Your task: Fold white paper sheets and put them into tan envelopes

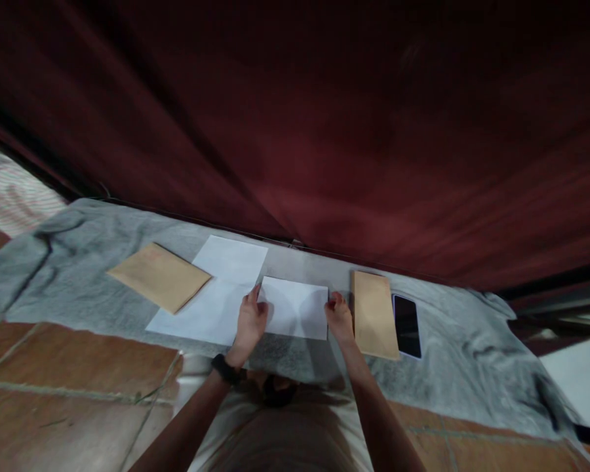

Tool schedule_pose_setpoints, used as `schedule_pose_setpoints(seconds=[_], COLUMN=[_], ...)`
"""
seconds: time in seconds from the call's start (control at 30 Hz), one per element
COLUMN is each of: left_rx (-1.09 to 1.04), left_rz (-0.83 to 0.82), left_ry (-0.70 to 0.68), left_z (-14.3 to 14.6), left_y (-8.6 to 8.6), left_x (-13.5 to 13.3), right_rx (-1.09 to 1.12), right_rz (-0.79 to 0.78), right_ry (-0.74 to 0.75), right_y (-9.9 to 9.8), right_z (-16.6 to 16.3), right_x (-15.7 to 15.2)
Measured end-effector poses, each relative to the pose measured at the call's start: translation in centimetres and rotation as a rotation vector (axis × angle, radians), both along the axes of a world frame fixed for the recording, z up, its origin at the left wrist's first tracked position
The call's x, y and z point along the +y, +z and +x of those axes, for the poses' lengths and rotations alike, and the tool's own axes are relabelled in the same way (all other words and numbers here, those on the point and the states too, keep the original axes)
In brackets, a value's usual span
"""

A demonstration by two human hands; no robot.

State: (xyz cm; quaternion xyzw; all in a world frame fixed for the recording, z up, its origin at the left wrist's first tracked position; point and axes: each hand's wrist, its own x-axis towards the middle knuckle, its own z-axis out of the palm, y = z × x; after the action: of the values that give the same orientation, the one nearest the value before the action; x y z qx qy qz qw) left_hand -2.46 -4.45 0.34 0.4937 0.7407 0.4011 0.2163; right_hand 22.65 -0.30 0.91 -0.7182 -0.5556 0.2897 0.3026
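A white sheet of paper (295,321), about half the size of the flat sheets beside it and perhaps folded, lies in front of me on a grey cloth (285,357). My left hand (250,320) is at its left edge, thumb and fingers closed on the border. At the opposite edge, the curled fingers of my right hand (339,316) pinch the paper's side. Larger white sheets (204,311) spread out to the left, partly under a brown envelope (160,276). Close to my right hand stands a stack of brown envelopes (373,314).
A phone (407,326) with a dark screen lies right of the brown stack. Behind the cloth rises a dark red fabric wall (295,164). Terracotta floor tiles (78,367) run along the near side. A white flat object (583,380) is at the far right.
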Motion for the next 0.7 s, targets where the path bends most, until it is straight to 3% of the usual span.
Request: schedule_pose_setpoints(seconds=[0.2, 0.37, 0.47, 0.57, 0.7], left_rx=[-0.459, -0.721, -0.711, -0.584, -0.248], left_rz=[-0.023, 0.0, 0.01, 0.1, 0.277], left_ry=[0.116, -0.044, -0.138, -0.219, -0.349], left_z=[0.0, -0.3, -0.8, -1.2, -1.8], left_y=[1.6, 5.6, 8.2, 9.8, 8.8], left_x=[0.6, 0.7, 1.7, 2.9, 3.0], right_rx=[0.131, 0.391, 0.615, 0.606, 0.51], right_rz=[-0.002, 0.018, 0.111, 0.243, 0.417], right_ry=[-0.002, 0.04, 0.071, 0.069, 0.13], right_y=[0.2, 1.4, 3.5, 5.7, 5.6], right_z=[0.1, 1.0, 2.1, 2.9, 3.2], right_x=[0.5, 0.3, 0.5, 0.7, -0.3])
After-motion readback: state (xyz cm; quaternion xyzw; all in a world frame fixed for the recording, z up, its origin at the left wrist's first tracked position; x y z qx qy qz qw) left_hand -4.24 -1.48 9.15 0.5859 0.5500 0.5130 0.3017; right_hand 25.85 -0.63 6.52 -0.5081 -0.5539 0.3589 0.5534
